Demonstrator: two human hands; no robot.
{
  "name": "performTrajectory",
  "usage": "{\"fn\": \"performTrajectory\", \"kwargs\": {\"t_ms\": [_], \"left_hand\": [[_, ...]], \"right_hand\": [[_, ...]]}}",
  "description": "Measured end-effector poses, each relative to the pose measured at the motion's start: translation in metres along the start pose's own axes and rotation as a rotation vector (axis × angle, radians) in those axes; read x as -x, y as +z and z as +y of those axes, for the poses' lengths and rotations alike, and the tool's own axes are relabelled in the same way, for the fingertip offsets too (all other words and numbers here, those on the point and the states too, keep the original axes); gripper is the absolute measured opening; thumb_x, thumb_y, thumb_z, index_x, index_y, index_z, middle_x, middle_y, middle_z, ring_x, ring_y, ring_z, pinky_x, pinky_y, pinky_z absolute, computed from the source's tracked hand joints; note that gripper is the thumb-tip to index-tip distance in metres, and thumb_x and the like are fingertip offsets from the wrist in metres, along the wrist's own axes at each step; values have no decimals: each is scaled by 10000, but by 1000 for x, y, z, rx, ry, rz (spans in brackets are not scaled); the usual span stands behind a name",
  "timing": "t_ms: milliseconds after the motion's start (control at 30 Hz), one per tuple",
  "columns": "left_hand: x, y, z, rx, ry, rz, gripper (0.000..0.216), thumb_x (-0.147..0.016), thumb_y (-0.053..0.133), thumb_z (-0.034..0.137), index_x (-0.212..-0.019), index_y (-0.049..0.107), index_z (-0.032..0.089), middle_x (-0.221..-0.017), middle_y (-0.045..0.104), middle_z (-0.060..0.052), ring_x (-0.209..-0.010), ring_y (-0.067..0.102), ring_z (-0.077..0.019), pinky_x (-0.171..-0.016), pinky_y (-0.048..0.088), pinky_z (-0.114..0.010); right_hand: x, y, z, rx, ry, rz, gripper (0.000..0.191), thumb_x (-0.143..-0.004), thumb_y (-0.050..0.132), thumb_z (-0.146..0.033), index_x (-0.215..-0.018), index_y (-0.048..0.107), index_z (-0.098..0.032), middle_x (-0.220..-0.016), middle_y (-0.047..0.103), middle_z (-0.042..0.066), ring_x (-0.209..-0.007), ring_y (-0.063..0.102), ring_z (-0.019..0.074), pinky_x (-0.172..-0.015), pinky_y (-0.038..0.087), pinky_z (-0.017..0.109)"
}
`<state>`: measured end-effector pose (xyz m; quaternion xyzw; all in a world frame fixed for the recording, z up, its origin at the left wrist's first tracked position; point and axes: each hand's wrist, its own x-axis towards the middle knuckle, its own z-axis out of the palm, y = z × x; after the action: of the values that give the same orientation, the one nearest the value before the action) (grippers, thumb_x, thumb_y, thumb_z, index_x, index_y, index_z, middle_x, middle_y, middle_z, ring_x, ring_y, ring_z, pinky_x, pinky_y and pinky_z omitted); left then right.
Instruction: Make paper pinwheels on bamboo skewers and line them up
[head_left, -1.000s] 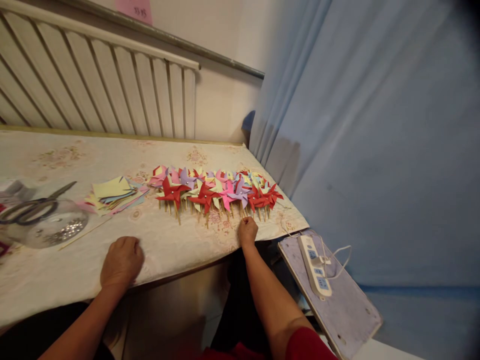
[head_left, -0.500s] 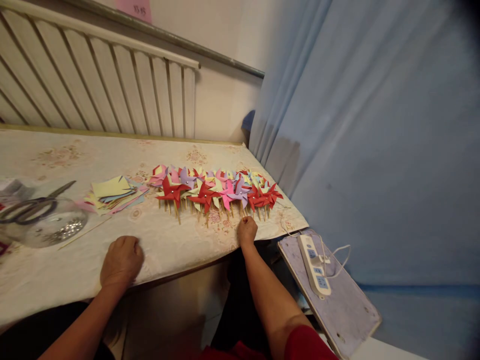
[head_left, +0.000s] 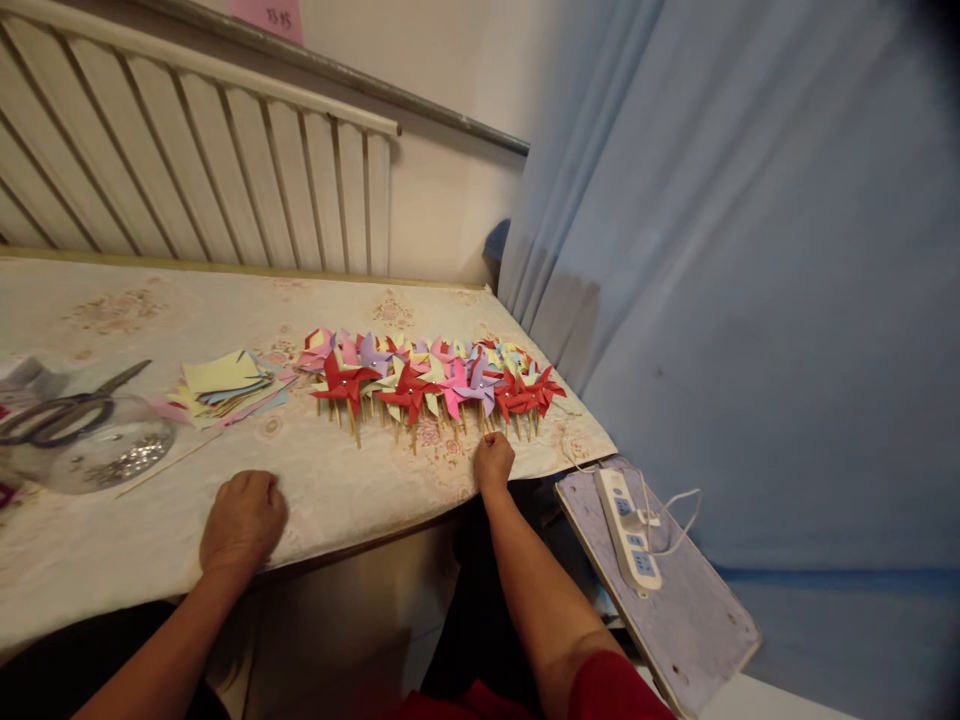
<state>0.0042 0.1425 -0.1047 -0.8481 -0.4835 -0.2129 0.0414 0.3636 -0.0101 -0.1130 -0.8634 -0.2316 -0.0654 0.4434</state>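
My left hand [head_left: 244,520] rests as a loose fist on the table near its front edge, with nothing showing in it. My right hand [head_left: 495,462] is also closed, at the front edge below a purple pinwheel [head_left: 480,385]. Thin sticks come down right against its knuckles; whether the fingers grip one is hidden. Several paper pinwheels in red, pink, purple, yellow and blue lie close together, among them a red pinwheel [head_left: 345,382] at the left front. Left of them is a stack of cut paper squares [head_left: 225,375].
Black-handled scissors [head_left: 75,410] lie across a clear dish of shiny metal pins [head_left: 135,455] at the left. A single thin stick [head_left: 169,466] lies beside it. A power strip [head_left: 628,530] with a white cable sits on a low stool [head_left: 697,620]. A blue curtain [head_left: 750,300] hangs at the right.
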Motion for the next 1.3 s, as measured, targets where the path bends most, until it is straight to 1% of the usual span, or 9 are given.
{"fn": "performTrajectory", "kwargs": {"t_ms": [533, 667, 767, 833, 933, 1033, 1100, 1200, 1300], "left_hand": [[-1, 1, 0, 29, 0, -12, 289, -858, 389, 207, -911, 653, 102, -953, 621, -177, -970, 553, -306, -910, 441, -430], [-1, 3, -1, 29, -14, -12, 278, -844, 403, 210, -931, 651, 119, -974, 627, -171, -983, 551, -309, -923, 440, -446], [-1, 5, -3, 15, -19, -10, 261, -850, 401, 214, -918, 638, 128, -972, 622, -160, -983, 550, -302, -914, 444, -432], [0, 6, -3, 7, -5, -6, 255, -860, 394, 214, -902, 629, 127, -958, 616, -156, -982, 549, -300, -906, 446, -420], [0, 5, -3, 3, -7, -4, 242, -860, 398, 215, -897, 624, 136, -952, 609, -148, -977, 549, -298, -897, 447, -417], [0, 4, -2, 13, -17, -1, 243, -862, 395, 213, -895, 624, 138, -955, 604, -149, -978, 551, -298, -900, 443, -427], [0, 5, -2, 21, -17, 2, 252, -863, 390, 214, -904, 626, 134, -953, 605, -152, -985, 550, -299, -906, 438, -427], [0, 5, -2, 28, -20, -3, 260, -856, 392, 216, -916, 631, 133, -959, 611, -157, -992, 545, -298, -909, 434, -418], [0, 5, -3, 35, -33, -11, 265, -850, 399, 221, -924, 638, 134, -978, 611, -157, -994, 545, -295, -904, 433, -411]], "right_hand": [[1, 0, 0, -14, 10, 20, 174, -749, 446, -131, -695, 597, -199, -672, 638, 57, -686, 571, 210, -679, 383, 286], [4, -6, -1, -23, 15, 49, 153, -735, 467, -129, -768, 608, -182, -730, 650, 69, -722, 576, 214, -701, 396, 289], [11, -15, -3, -24, 12, 83, 145, -784, 466, -158, -832, 602, -170, -796, 645, 83, -766, 576, 217, -741, 407, 299], [19, -21, -5, -24, -62, 74, 155, -828, 442, -166, -849, 595, -173, -821, 631, 79, -790, 571, 210, -767, 412, 301], [39, -22, -10, -17, -306, -15, 186, -872, 409, -148, -839, 588, -185, -826, 599, 65, -800, 551, 196, -778, 423, 295], [65, -15, -17, -22, -532, -133, 210, -881, 395, -113, -879, 592, -182, -851, 592, 71, -833, 537, 200, -788, 441, 304], [81, -9, -21, -31, -654, -206, 212, -882, 410, -109, -953, 600, -172, -921, 612, 93, -907, 532, 218, -841, 452, 337], [96, 0, -26, -29, -736, -270, 243, -878, 467, -126, -1082, 594, -164, -1125, 614, 128, -1076, 505, 244, -980, 417, 416], [101, 5, -27, -10, -742, -286, 261, -879, 494, -132, -1115, 600, -168, -1215, 597, 130, -1163, 480, 253, -1051, 369, 458]]}}
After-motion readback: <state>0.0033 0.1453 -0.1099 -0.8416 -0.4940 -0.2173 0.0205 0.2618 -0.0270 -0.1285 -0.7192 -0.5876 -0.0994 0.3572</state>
